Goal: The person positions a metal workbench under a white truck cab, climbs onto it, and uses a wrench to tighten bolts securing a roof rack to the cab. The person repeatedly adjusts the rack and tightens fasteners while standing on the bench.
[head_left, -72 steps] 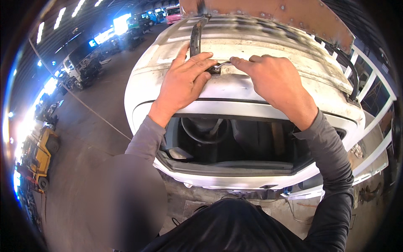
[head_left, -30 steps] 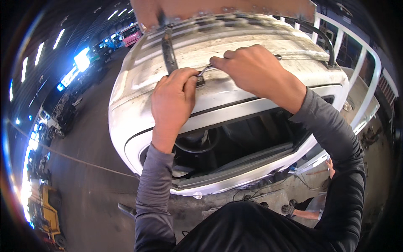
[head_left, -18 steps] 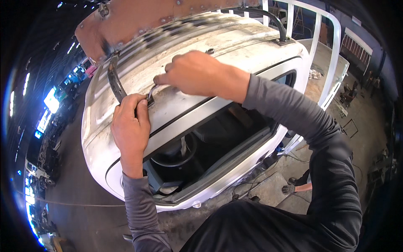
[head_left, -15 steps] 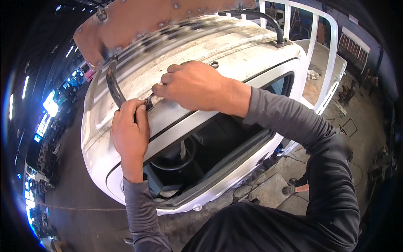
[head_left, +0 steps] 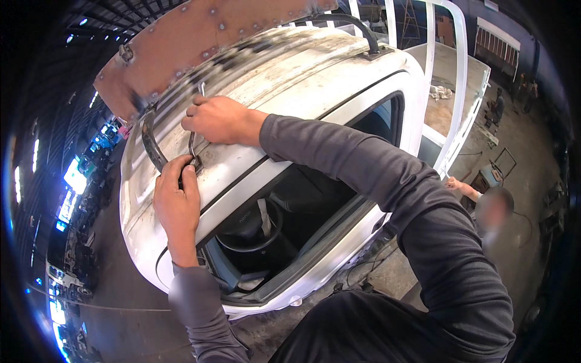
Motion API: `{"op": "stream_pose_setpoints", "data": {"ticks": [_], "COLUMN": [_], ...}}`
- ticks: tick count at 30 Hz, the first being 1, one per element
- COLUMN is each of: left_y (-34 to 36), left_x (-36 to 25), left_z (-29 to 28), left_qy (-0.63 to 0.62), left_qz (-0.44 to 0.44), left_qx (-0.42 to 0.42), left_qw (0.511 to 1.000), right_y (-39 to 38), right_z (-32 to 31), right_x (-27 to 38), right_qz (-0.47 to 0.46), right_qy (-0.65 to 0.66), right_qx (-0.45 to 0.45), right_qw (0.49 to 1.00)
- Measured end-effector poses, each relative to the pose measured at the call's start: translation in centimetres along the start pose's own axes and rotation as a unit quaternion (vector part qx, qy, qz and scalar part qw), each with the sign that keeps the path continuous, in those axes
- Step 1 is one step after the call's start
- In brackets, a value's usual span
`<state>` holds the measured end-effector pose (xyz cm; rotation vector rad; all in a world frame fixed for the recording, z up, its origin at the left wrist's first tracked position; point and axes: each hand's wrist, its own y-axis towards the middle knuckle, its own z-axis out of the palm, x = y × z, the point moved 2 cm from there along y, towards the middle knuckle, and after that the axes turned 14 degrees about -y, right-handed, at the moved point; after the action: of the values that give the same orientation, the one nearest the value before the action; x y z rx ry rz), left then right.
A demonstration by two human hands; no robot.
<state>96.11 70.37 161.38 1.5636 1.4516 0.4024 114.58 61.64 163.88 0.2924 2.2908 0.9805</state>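
A metal wrench (head_left: 192,145) slants above the white cab roof (head_left: 284,88), its shiny shaft showing below my right hand (head_left: 221,119) and its far end (head_left: 203,89) above the knuckles. My right hand is closed round its middle. The wrench's lower end meets the dark foot plate (head_left: 196,162) of a curved black bracket (head_left: 152,142). My left hand (head_left: 177,196) is bent over that foot, thumb and fingers closed together beside the wrench's end; what they pinch is hidden. A rust-brown metal panel (head_left: 200,45) stands along the roof, joined to the bracket.
Below the roof edge lies the cab's open side window, with a steering wheel (head_left: 251,233) inside. A second black bracket (head_left: 366,33) stands at the far right. A white tubular frame (head_left: 463,72) rises behind the cab. Another person (head_left: 493,209) is on the floor at right, one arm reaching toward the frame.
My right hand has swung the wrench left and away from me, so it stands steeper. My left hand stays at the bracket foot. The view has shifted, and another person has come into sight at right.
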Motion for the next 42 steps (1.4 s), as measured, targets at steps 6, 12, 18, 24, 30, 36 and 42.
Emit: {"op": "stream_pose_setpoints", "data": {"ticks": [6, 12, 18, 24, 30, 36, 42], "left_y": [-0.1, 1.3, 3.2, 5.1, 5.8, 6.1, 5.9], "left_x": [-0.5, -3.7, -3.1, -4.1, -5.2, -5.2, -6.0], "left_z": [0.4, -1.3, -1.5, -0.8, 0.0, 0.7, 0.1], "left_qy": [0.007, 0.261, 0.179, 0.175, 0.279, 0.307, 0.221], "left_qz": [-0.032, 0.098, 0.066, 0.086, 0.093, 0.009, 0.016], "left_qx": [-0.026, 0.037, 0.187, 0.245, 0.280, 0.266, 0.263], "left_qw": [0.999, 0.960, 0.964, 0.950, 0.914, 0.914, 0.939], "right_y": [0.3, -3.2, -18.5, -30.7, -32.0, -30.1, -30.0], "right_z": [0.3, -5.7, -16.6, -20.9, -17.9, -19.4, -19.8], "right_x": [-0.5, -6.2, -17.8, -30.9, -31.9, -31.6, -31.2], "right_qz": [0.011, 0.125, 0.267, 0.337, 0.229, 0.181, 0.147], "right_qy": [-0.020, -0.007, -0.026, -0.281, -0.304, -0.355, -0.381], "right_qx": [-0.038, -0.008, -0.016, 0.110, 0.119, 0.176, 0.157], "right_qw": [0.999, 0.992, 0.963, 0.892, 0.917, 0.900, 0.899]}}
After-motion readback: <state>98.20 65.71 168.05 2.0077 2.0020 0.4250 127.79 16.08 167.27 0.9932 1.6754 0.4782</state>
